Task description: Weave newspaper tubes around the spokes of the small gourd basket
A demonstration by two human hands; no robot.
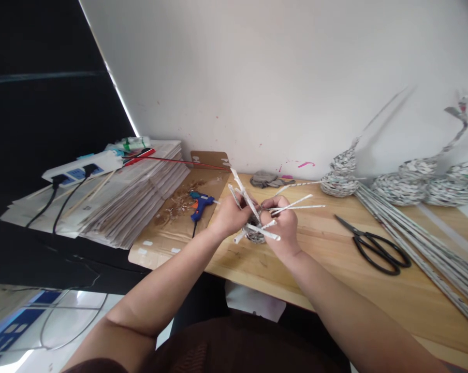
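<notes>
Between my hands, just over the wooden table, is a small woven newspaper basket (256,237) with rolled paper tubes (272,234) sticking out on several sides. My left hand (233,213) is closed around its left side, near a thicker upright paper tube (242,186). On the other side, my right hand (282,220) pinches at the paper tubes by the rim, and thin tube ends fan out to the right past its fingers. The fingertips of both hands nearly meet, and they hide part of the weave.
Black-handled scissors (377,248) and long paper tubes (420,248) lie on the right. Woven paper pieces (338,178) stand by the wall. A blue glue gun (201,204) rests on cardboard (156,246), beside a newspaper stack (141,202) with a power strip (82,168) on top. A grey cloth (267,179) lies behind.
</notes>
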